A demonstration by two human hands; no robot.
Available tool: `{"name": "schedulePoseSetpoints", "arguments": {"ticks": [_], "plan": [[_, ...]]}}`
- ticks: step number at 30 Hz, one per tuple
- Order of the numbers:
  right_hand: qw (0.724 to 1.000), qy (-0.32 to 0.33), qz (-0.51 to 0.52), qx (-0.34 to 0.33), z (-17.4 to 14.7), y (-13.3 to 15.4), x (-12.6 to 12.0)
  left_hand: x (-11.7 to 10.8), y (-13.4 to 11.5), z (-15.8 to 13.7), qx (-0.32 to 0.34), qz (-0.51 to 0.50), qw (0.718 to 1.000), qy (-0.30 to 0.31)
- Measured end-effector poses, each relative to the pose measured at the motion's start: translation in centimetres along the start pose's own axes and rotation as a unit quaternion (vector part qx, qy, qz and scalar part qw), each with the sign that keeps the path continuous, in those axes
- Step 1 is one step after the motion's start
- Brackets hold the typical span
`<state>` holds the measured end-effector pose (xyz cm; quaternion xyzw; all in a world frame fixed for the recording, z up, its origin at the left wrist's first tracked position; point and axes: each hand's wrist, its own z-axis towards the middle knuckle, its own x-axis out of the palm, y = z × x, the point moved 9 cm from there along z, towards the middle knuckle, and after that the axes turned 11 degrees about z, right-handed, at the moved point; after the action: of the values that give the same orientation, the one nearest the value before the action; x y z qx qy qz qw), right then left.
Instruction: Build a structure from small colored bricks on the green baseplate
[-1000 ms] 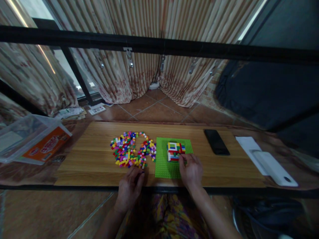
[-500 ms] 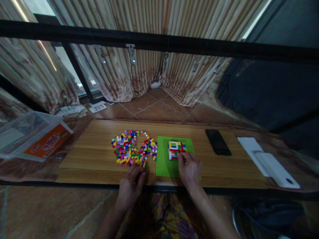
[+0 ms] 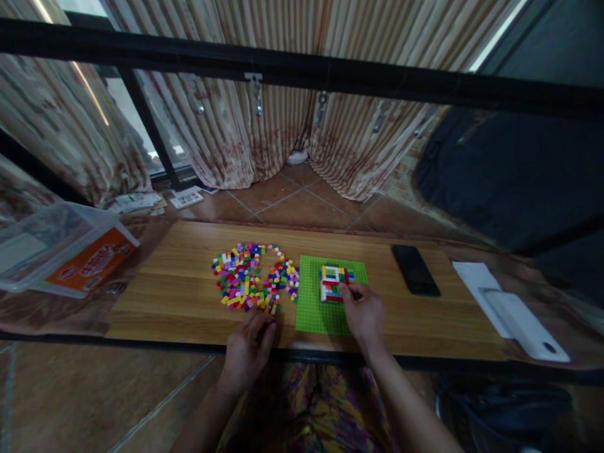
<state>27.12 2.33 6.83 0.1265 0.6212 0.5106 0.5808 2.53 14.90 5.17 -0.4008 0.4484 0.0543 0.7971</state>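
Note:
On the green baseplate [image 3: 311, 318] stands a low block of toy building bricks [image 3: 330, 292] in white, yellow, red and blue. My right hand [image 3: 367, 318] reaches over the plate, its thumb and forefinger pinched at the right side of that block. A small green brick [image 3: 335, 289] shows just left of those fingertips; what lies between them is hidden. My left hand [image 3: 248, 346] rests at the table's front edge, fingers curled, with a small dark purple brick [image 3: 272, 322] at the fingertips. Just beyond it spreads a pile of loose coloured bricks [image 3: 243, 280].
The wooden table [image 3: 155, 289] carries a black phone [image 3: 415, 270] right of the plate. Farther right lie a white sheet [image 3: 474, 277] and a white device [image 3: 528, 327]. A clear plastic bin [image 3: 61, 220] with an orange label stands at the left. A black bar [image 3: 302, 66] crosses above.
My right hand has shifted slightly right and up, its fingertips still at the brick block, and the green brick is now exposed. My left hand has barely moved. The view has tilted slightly.

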Motion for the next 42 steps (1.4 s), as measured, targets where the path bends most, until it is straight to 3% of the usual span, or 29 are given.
{"name": "schedulePoseSetpoints", "arguments": {"ticks": [15, 19, 21, 23, 25, 27, 33, 42], "plan": [[0.998, -0.004, 0.059, -0.013, -0.1, -0.5, 0.2, 0.0, 0.2, 0.0, -0.016, -0.004, 1.0, -0.008], [0.992, -0.02, 0.114, -0.05, -1.6, 0.9, -0.5, 0.0, 0.4, 0.0, -0.024, -0.021, 0.999, -0.014], [0.987, 0.017, 0.136, -0.086, -3.2, 2.6, 0.3, 0.1, 0.4, -0.1, -0.024, -0.024, 0.999, -0.012], [0.975, 0.106, 0.16, -0.112, -5.1, 4.4, 2.4, 0.1, 0.3, 0.0, -0.026, -0.022, 0.999, -0.011], [0.957, 0.199, 0.171, -0.119, -7.2, 5.8, 5.0, 0.1, 0.3, 0.0, -0.03, -0.022, 0.999, -0.01], [0.948, 0.246, 0.167, -0.113, -8.6, 6.7, 7.0, 0.1, 0.2, 0.0, -0.033, -0.033, 0.999, -0.005], [0.954, 0.251, 0.143, -0.084, -9.3, 7.6, 9.7, 0.1, 0.1, -0.2, -0.03, -0.067, 0.997, -0.003], [0.942, 0.24, 0.229, -0.047, -8.9, 7.4, 9.0, 0.2, 0.3, -0.3, -0.028, -0.05, 0.998, -0.01]]}}
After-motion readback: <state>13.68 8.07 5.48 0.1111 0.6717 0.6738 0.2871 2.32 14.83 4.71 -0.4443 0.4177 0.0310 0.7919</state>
